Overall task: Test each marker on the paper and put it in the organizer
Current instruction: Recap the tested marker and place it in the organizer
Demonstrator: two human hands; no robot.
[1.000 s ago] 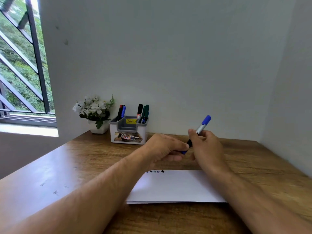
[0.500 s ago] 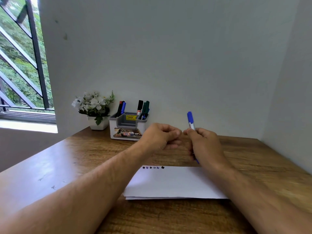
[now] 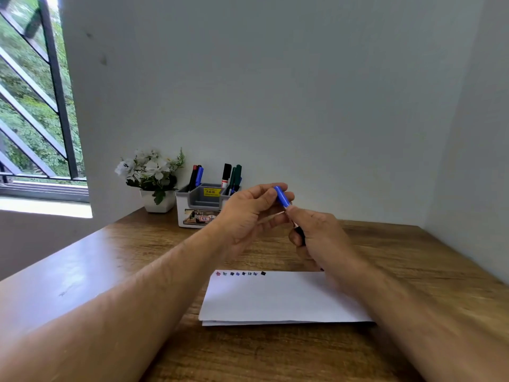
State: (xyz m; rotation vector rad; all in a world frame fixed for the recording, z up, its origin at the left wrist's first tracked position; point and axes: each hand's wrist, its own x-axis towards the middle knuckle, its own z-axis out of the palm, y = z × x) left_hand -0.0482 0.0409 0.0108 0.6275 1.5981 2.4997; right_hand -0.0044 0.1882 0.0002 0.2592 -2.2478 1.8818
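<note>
Where half a second earlier the left hand (image 3: 248, 216) sat curled beside the marker, its fingertips now pinched the blue cap (image 3: 281, 197), while the right hand (image 3: 322, 241) stayed wrapped around the marker's (image 3: 298, 232) dark barrel just below. Both hands hung above the paper's (image 3: 275, 299) far edge, with the organizer (image 3: 198, 208) just behind the left hand.
</note>
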